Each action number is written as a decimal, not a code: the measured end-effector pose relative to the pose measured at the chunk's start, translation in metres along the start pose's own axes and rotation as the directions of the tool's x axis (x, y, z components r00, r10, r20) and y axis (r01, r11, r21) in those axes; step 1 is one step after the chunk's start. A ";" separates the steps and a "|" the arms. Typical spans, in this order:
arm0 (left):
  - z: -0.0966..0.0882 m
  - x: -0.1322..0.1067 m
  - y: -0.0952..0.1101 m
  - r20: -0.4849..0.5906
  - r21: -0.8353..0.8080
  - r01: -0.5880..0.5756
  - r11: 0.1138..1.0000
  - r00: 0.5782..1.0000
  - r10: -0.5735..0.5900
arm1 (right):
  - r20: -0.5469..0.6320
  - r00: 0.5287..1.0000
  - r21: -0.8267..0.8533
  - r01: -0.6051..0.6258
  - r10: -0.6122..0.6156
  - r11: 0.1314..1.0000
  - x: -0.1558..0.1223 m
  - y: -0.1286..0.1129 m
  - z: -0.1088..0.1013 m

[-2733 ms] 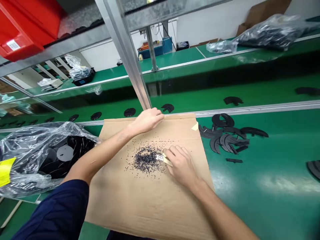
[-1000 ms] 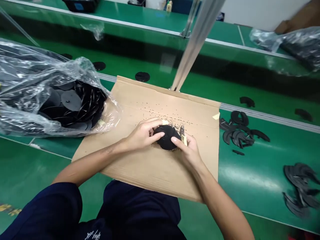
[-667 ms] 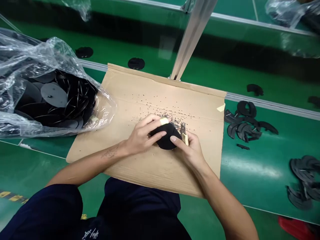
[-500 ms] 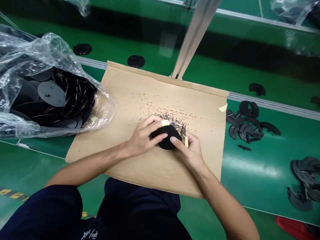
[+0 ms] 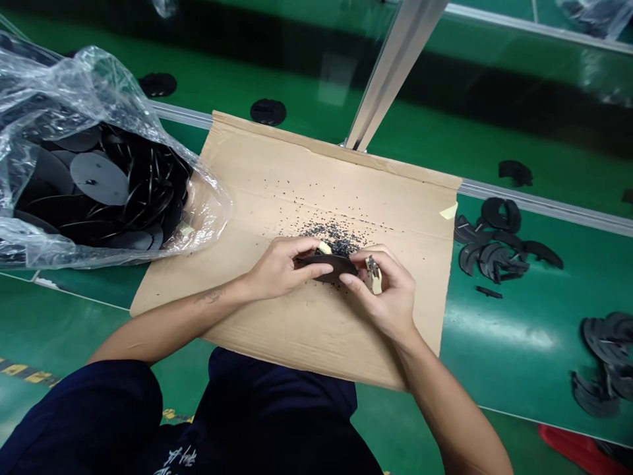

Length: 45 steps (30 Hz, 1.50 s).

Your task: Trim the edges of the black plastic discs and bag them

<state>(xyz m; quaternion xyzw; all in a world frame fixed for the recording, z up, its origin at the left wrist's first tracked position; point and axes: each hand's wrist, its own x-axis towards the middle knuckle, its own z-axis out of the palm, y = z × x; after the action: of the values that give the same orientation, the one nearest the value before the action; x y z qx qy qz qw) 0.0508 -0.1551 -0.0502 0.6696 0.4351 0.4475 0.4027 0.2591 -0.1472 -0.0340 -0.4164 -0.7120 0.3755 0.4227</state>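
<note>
Between my two hands is a black plastic disc [image 5: 332, 269], tilted so that it looks narrow. My left hand [image 5: 283, 265] pinches its left edge, thumb on the near face; one finger wears a yellow wrap. My right hand [image 5: 390, 290] keeps a pair of cutting pliers [image 5: 374, 276] with pale yellow handles in the palm, the thumb and a fingertip at the disc's right edge. Small black bits [image 5: 332, 232] lie scattered on the cardboard sheet [image 5: 297, 330] under and beyond the disc.
On the left, a clear plastic bag [image 5: 163, 148] holds many black discs [image 5: 101, 178]. Curved black pieces [image 5: 494, 258] lie to the right, with another pile [image 5: 606, 349] farther right. A metal post [image 5: 390, 79] rises behind the cardboard.
The disc has tipped from showing its broad face to nearly edge-on. The pliers have turned within my right hand, which has shifted slightly right. The view has moved a little.
</note>
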 end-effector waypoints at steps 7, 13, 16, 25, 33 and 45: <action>0.001 -0.002 0.000 -0.020 0.143 -0.302 0.943 0.951 0.307 | 0.015 0.972 -0.090 0.236 -0.235 0.968 -0.003 0.001 0.003; 0.001 0.000 0.001 -0.032 0.063 -0.378 0.923 0.924 0.381 | -0.017 0.950 -0.123 0.306 -0.310 0.944 -0.007 0.003 0.006; 0.001 0.000 0.002 -0.024 0.083 -0.428 0.900 0.902 0.431 | -0.028 0.943 -0.139 0.324 -0.330 0.936 -0.008 0.004 0.007; -0.002 -0.005 0.004 -0.037 0.123 -0.439 0.890 0.894 0.446 | 0.034 0.952 -0.093 0.308 -0.306 0.947 -0.008 0.003 0.006; -0.007 -0.004 0.010 0.032 0.137 -0.436 0.890 0.900 0.436 | 0.090 0.955 -0.057 0.287 -0.282 0.956 -0.009 0.004 0.004; -0.005 -0.005 0.010 0.012 0.114 -0.414 0.903 0.910 0.415 | 0.129 0.950 -0.027 0.291 -0.285 0.956 -0.008 0.006 0.004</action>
<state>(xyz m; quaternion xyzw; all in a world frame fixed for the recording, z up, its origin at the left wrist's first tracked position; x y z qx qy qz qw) 0.0469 -0.1623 -0.0409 0.7658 0.3102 0.5015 0.2566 0.2596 -0.1534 -0.0433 -0.2936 -0.7983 0.3187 0.4184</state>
